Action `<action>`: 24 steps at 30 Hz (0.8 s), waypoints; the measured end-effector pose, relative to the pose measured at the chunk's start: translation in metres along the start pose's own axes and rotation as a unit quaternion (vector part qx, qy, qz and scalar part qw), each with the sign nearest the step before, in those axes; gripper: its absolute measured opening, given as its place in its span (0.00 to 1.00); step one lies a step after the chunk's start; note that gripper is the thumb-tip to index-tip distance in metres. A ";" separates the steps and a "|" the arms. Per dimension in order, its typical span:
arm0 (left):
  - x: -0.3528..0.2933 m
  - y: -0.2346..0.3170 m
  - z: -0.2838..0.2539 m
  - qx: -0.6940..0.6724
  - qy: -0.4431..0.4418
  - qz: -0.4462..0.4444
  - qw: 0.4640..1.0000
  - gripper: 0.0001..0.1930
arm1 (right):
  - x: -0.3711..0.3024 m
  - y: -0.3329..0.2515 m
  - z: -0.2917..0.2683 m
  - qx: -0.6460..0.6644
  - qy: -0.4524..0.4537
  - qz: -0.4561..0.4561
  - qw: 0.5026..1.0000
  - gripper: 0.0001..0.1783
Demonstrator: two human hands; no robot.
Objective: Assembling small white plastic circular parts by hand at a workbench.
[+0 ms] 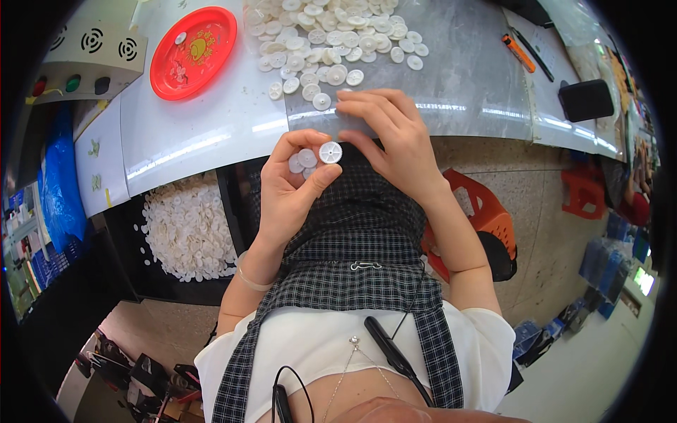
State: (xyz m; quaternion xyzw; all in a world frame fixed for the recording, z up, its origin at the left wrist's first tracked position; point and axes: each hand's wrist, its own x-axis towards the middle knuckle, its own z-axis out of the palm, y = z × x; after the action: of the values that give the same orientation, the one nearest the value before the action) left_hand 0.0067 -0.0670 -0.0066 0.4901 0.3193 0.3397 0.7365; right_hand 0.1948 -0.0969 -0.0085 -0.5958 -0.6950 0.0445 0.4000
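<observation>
Between the thumb and forefinger of my left hand sits a white plastic gear, its toothed face up. More small white gears lie in the palm of that same hand. My right hand is just right of it, fingers apart and bent, over the table's front edge; nothing shows in it. Its fingertips are close to a loose gear at the near side of a big pile of white gears on the table.
A red plastic plate with one gear on it stands at the left. Below the table edge, a black drawer holds a heap of white gears. An orange cutter, a black pen and a black phone-like object lie at the right.
</observation>
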 end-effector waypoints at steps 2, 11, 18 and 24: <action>0.001 -0.001 -0.001 -0.013 0.003 0.001 1.000 0.17 | -0.006 -0.001 -0.006 0.013 -0.022 -0.001 1.000 0.18; 0.002 -0.001 -0.002 -0.042 -0.010 -0.011 0.999 0.17 | -0.026 0.007 -0.008 0.024 0.023 -0.041 0.999 0.12; 0.005 -0.001 0.003 -0.138 -0.058 -0.031 0.988 0.19 | -0.011 -0.014 -0.008 0.383 0.051 0.222 0.895 0.12; 0.007 0.004 0.008 -0.064 -0.040 -0.013 0.997 0.18 | -0.005 -0.016 -0.004 0.514 -0.018 0.209 0.832 0.18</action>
State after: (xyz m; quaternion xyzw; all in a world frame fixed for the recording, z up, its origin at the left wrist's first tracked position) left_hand 0.0164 -0.0647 -0.0010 0.4511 0.2734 0.3295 0.7831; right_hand 0.1843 -0.1080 0.0007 -0.4342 -0.4384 0.4885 0.6169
